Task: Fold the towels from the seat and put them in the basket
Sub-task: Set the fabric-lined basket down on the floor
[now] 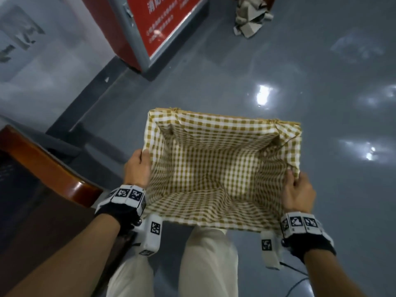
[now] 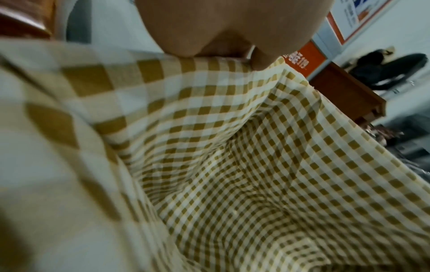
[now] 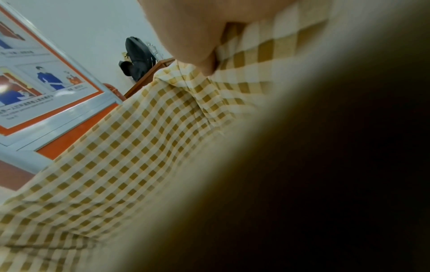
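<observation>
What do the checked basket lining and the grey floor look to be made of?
Basket lining: thin woven cloth, likely cotton gingham, matte; it creases and sags. Floor: a hard, smooth, glossy surface, perhaps painted or coated; it mirrors the ceiling lights.

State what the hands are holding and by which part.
Both hold the basket with the checked lining: the left hand grips its left rim, the right hand its right rim, near the corners closest to the person.

Head view's dim with white glare on the glossy floor [image 1: 265, 97] (overhead lights), blurry edges; right wrist view's half black.
</observation>
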Demonstrator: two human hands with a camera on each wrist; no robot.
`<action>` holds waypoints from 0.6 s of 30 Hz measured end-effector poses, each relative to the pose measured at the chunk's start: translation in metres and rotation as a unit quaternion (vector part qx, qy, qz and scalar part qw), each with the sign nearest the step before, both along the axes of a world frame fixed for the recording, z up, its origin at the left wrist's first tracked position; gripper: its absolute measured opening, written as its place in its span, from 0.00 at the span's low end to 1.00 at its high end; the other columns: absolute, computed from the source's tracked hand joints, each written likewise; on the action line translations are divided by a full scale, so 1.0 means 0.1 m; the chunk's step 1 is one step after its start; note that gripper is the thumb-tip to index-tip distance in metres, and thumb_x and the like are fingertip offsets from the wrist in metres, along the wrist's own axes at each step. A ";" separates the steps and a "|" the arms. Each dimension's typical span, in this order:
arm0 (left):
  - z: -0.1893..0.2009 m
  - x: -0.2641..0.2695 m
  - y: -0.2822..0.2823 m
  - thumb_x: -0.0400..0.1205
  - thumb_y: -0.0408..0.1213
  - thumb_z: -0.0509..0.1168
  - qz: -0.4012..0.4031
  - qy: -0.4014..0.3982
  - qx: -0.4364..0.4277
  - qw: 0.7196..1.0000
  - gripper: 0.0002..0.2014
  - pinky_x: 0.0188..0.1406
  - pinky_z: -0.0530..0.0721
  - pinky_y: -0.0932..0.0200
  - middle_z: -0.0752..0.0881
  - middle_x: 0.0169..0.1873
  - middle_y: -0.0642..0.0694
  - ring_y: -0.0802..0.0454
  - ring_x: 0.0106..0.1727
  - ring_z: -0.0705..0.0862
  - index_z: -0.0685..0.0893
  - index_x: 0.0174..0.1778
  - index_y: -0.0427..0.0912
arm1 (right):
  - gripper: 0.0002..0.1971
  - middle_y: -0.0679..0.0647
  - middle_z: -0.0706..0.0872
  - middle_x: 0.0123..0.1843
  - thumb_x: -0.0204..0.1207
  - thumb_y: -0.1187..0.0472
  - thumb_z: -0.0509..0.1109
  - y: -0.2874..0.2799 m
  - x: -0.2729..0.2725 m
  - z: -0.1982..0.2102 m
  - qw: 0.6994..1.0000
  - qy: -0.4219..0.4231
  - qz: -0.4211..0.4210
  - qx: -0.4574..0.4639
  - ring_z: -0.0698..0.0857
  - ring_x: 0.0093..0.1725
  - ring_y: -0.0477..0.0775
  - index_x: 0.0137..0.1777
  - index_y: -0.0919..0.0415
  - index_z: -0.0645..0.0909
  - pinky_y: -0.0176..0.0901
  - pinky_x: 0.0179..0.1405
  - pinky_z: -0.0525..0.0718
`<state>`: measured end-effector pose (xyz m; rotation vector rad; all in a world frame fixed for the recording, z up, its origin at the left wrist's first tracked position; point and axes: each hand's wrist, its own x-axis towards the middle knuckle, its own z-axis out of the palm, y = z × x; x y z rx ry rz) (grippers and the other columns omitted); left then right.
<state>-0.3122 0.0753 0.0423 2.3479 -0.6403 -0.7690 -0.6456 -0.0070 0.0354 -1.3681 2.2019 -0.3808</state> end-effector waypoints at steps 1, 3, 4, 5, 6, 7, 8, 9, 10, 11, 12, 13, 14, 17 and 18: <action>-0.01 0.02 0.09 0.87 0.44 0.50 -0.031 0.003 0.001 0.999 0.16 0.45 0.68 0.56 0.79 0.41 0.41 0.45 0.43 0.75 0.77 0.46 0.38 | 0.20 0.73 0.84 0.51 0.84 0.50 0.57 0.15 -0.01 0.02 1.000 0.004 -0.016 -0.006 0.81 0.51 0.74 0.52 0.70 0.77 0.57 0.47 0.76; -0.03 0.10 0.30 0.88 0.44 0.49 -0.087 0.007 0.000 0.996 0.16 0.41 0.66 0.56 0.77 0.38 0.40 0.46 0.41 0.74 0.75 0.45 0.37 | 0.20 0.73 0.84 0.52 0.84 0.51 0.57 0.46 0.00 0.07 0.999 0.022 -0.035 -0.014 0.81 0.52 0.74 0.52 0.70 0.77 0.57 0.46 0.75; -0.04 0.14 0.39 0.88 0.44 0.48 -0.118 0.008 -0.001 0.993 0.17 0.39 0.65 0.55 0.76 0.36 0.39 0.45 0.39 0.73 0.73 0.44 0.35 | 0.20 0.73 0.84 0.53 0.84 0.51 0.56 0.63 0.01 0.09 0.999 0.027 -0.044 -0.017 0.80 0.52 0.74 0.52 0.70 0.77 0.57 0.47 0.75; -0.04 0.18 0.47 0.88 0.44 0.47 -0.150 0.012 0.002 0.989 0.17 0.38 0.64 0.54 0.75 0.34 0.40 0.44 0.38 0.73 0.71 0.43 0.34 | 0.20 0.73 0.83 0.54 0.84 0.51 0.56 0.79 0.03 0.11 0.998 0.027 -0.056 -0.021 0.80 0.53 0.74 0.52 0.70 0.77 0.58 0.48 0.75; -0.05 0.22 0.56 0.89 0.44 0.46 -0.172 0.017 0.001 0.985 0.17 0.37 0.63 0.54 0.73 0.31 0.41 0.44 0.37 0.72 0.70 0.42 0.35 | 0.20 0.73 0.83 0.54 0.84 0.51 0.56 0.95 0.06 0.13 0.997 0.029 -0.066 -0.024 0.80 0.54 0.74 0.53 0.71 0.77 0.58 0.49 0.75; -0.07 0.25 0.65 0.89 0.43 0.46 -0.183 0.019 -0.005 0.983 0.17 0.35 0.62 0.55 0.71 0.30 0.44 0.45 0.37 0.71 0.69 0.42 0.35 | 0.20 0.73 0.83 0.55 0.84 0.51 0.56 1.11 0.08 0.16 0.997 0.036 -0.069 -0.025 0.80 0.55 0.74 0.54 0.71 0.77 0.58 0.49 0.75; -0.08 0.27 0.74 0.89 0.43 0.46 -0.182 0.020 -0.011 0.983 0.16 0.33 0.60 0.56 0.70 0.29 0.46 0.46 0.36 0.70 0.69 0.42 0.36 | 0.20 0.73 0.83 0.56 0.84 0.51 0.56 1.26 0.09 0.19 0.996 0.039 -0.071 -0.025 0.80 0.55 0.74 0.55 0.71 0.77 0.59 0.50 0.76; -0.10 0.28 0.81 0.89 0.44 0.45 -0.183 0.019 -0.018 0.983 0.17 0.32 0.59 0.56 0.70 0.30 0.48 0.48 0.35 0.70 0.69 0.42 0.36 | 0.20 0.73 0.83 0.56 0.84 0.51 0.57 1.41 0.10 0.21 0.996 0.038 -0.078 -0.033 0.79 0.56 0.74 0.56 0.71 0.77 0.59 0.51 0.76; -0.11 0.27 0.87 0.89 0.44 0.45 -0.183 0.016 -0.024 0.983 0.17 0.33 0.59 0.56 0.69 0.30 0.49 0.49 0.34 0.69 0.69 0.43 0.37 | 0.20 0.73 0.83 0.56 0.84 0.52 0.57 1.55 0.11 0.23 0.995 0.034 -0.083 -0.041 0.79 0.56 0.74 0.56 0.71 0.78 0.58 0.51 0.76; -0.13 0.26 0.96 0.89 0.45 0.45 -0.179 0.012 -0.032 0.983 0.16 0.33 0.58 0.56 0.69 0.30 0.50 0.50 0.34 0.68 0.70 0.44 0.37 | 0.19 0.74 0.83 0.56 0.84 0.52 0.57 1.68 0.11 0.23 0.995 0.032 -0.082 -0.046 0.79 0.56 0.74 0.56 0.71 0.78 0.58 0.51 0.76; -0.16 0.23 1.06 0.89 0.45 0.45 -0.178 0.009 -0.039 0.983 0.16 0.33 0.58 0.55 0.69 0.30 0.49 0.50 0.34 0.68 0.69 0.44 0.37 | 0.19 0.74 0.83 0.55 0.84 0.53 0.58 1.85 0.09 0.22 0.995 0.028 -0.086 -0.047 0.80 0.56 0.75 0.55 0.72 0.78 0.57 0.50 0.76; -0.20 0.22 1.11 0.89 0.44 0.44 -0.175 0.008 -0.045 0.984 0.16 0.32 0.58 0.55 0.70 0.31 0.48 0.49 0.34 0.68 0.69 0.44 0.37 | 0.19 0.74 0.83 0.54 0.84 0.53 0.58 1.94 0.08 0.19 0.994 0.022 -0.091 -0.048 0.80 0.55 0.74 0.54 0.72 0.78 0.57 0.49 0.75; -0.24 0.20 1.19 0.89 0.44 0.44 -0.175 0.009 -0.048 0.983 0.15 0.33 0.60 0.54 0.71 0.32 0.46 0.48 0.35 0.69 0.69 0.45 0.37 | 0.18 0.73 0.84 0.53 0.84 0.53 0.58 2.08 0.07 0.16 0.994 0.019 -0.093 -0.046 0.80 0.54 0.74 0.53 0.71 0.78 0.55 0.47 0.74; -0.40 0.06 1.30 0.89 0.43 0.45 -0.183 0.000 -0.046 0.982 0.14 0.40 0.65 0.53 0.73 0.38 0.41 0.45 0.40 0.72 0.69 0.47 0.38 | 0.15 0.72 0.84 0.47 0.84 0.55 0.59 2.45 -0.10 -0.04 0.993 0.022 -0.105 -0.049 0.81 0.48 0.72 0.48 0.69 0.77 0.48 0.40 0.70; -0.48 -0.02 1.32 0.89 0.44 0.45 -0.184 -0.007 -0.042 0.982 0.14 0.41 0.65 0.52 0.73 0.39 0.40 0.44 0.40 0.72 0.69 0.47 0.38 | 0.14 0.71 0.84 0.45 0.84 0.55 0.59 2.56 -0.17 -0.16 0.992 0.024 -0.110 -0.050 0.81 0.46 0.72 0.45 0.68 0.76 0.47 0.39 0.69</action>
